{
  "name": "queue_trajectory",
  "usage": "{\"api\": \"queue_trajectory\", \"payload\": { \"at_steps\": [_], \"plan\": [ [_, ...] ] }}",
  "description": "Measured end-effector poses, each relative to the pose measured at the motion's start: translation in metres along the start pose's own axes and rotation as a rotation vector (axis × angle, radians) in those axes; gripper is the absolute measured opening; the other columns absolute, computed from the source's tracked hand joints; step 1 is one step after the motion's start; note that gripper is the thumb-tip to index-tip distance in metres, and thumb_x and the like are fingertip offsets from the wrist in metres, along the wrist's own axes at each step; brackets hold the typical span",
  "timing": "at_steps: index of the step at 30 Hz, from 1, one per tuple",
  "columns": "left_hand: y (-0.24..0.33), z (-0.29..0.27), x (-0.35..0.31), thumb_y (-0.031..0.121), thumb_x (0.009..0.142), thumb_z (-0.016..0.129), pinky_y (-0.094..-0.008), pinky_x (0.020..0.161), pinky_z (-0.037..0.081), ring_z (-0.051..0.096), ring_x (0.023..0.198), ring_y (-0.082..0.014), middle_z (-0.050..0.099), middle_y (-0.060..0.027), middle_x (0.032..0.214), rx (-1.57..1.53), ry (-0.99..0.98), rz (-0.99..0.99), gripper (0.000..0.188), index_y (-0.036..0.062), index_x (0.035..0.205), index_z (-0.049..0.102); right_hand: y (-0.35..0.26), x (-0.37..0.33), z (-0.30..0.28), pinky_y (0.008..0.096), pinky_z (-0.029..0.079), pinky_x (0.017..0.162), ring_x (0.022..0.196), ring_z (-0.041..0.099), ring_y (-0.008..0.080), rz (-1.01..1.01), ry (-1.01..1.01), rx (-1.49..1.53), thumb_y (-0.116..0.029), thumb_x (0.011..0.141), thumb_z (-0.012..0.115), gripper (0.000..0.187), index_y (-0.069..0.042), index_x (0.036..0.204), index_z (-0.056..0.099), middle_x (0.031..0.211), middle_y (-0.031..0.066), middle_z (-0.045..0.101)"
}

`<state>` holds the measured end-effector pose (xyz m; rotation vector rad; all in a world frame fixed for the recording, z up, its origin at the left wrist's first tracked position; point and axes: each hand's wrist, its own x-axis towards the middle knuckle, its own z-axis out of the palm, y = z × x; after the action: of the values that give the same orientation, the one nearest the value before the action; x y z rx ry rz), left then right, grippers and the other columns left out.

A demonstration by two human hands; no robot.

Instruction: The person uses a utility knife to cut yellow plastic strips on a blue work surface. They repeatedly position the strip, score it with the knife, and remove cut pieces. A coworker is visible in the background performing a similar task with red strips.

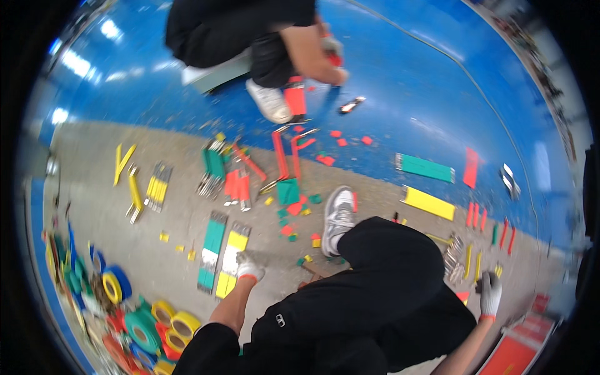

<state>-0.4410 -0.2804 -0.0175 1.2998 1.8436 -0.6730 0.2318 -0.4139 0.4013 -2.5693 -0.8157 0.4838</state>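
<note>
My left hand (pixel 251 269), in a white glove with an orange cuff, is at the right edge of a flat yellow set of metal-ended strips (pixel 238 240). Its fingers are blurred, so their grip cannot be told. Beside that set lies a similar green one (pixel 212 250); both have a white patch across the middle. Far to the right, my gloved right hand (pixel 491 296) appears closed, with a dark piece at its fingers that I cannot make out. Short yellow-covered pieces (pixel 498 270) lie just beyond it, and thin yellow strips (pixel 469 260) and a pile of bare metal pieces (pixel 454 257) to its left.
Tape rolls (pixel 142 331) crowd the lower left. Red and green scraps (pixel 294 209) litter the floor by my shoe (pixel 340 215). Another person (pixel 250 44) sits ahead on a low seat, hands at a red item. A yellow panel (pixel 429 203) and green panel (pixel 425 167) lie right.
</note>
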Motion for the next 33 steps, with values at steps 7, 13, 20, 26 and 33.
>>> {"api": "queue_trajectory", "payload": {
  "at_steps": [7, 13, 20, 26, 33],
  "plan": [
    [-0.005, -0.01, 0.012, 0.056, 0.082, 0.071, -0.0467, 0.129, 0.011, 0.0, 0.156, -0.0547, -0.002, -0.0435, 0.164, 0.228, -0.165, 0.053, 0.127, -0.0139, 0.159, -0.002, -0.05, -0.019, 0.014, 0.0285, 0.053, 0.062, 0.066, 0.063, 0.0127, 0.073, -0.048, 0.318, -0.025, 0.105, 0.058, 0.03, 0.003, 0.115, 0.066, 0.082, 0.0075, 0.068],
    [-0.014, -0.038, 0.029, 0.062, 0.077, 0.077, -0.0421, 0.126, 0.026, 0.029, 0.154, -0.0419, 0.03, -0.0323, 0.163, 0.235, -0.326, 0.116, 0.116, -0.0091, 0.157, 0.03, -0.085, -0.044, 0.029, 0.0348, 0.053, 0.066, 0.071, 0.067, 0.019, -0.1, -0.163, 0.031, -0.021, 0.1, 0.062, 0.028, 0.005, 0.108, 0.07, 0.084, 0.0132, 0.071],
    [-0.023, -0.053, 0.009, 0.048, 0.083, 0.075, -0.0444, 0.112, 0.046, 0.056, 0.135, -0.0413, 0.056, -0.0307, 0.145, 0.119, -0.009, 0.075, 0.083, -0.0054, 0.143, 0.053, -0.075, -0.047, 0.031, 0.0376, 0.053, 0.071, 0.077, 0.069, 0.0247, -0.151, -0.107, 0.058, -0.021, 0.099, 0.063, 0.027, 0.004, 0.107, 0.07, 0.087, 0.018, 0.071],
    [0.023, -0.057, -0.019, 0.028, 0.087, 0.065, -0.0497, 0.095, 0.055, 0.068, 0.109, -0.0449, 0.07, -0.0293, 0.116, -0.133, 0.488, 0.057, 0.041, 0.0, 0.117, 0.067, -0.06, -0.052, 0.024, 0.0348, 0.051, 0.066, 0.071, 0.064, 0.0188, -0.115, -0.115, 0.107, -0.018, 0.1, 0.062, 0.023, 0.004, 0.105, 0.068, 0.083, 0.0135, 0.068],
    [0.147, -0.118, 0.006, 0.021, 0.085, 0.07, -0.0518, 0.089, 0.055, 0.068, 0.102, -0.0441, 0.069, -0.0252, 0.114, -0.234, 0.78, 0.595, 0.036, 0.0063, 0.118, 0.066, -0.029, -0.046, 0.009, 0.0287, 0.049, 0.06, 0.066, 0.06, 0.0122, 0.039, -0.179, 0.227, -0.02, 0.104, 0.057, 0.027, 0.004, 0.11, 0.065, 0.078, 0.0079, 0.065]
  ]
}}
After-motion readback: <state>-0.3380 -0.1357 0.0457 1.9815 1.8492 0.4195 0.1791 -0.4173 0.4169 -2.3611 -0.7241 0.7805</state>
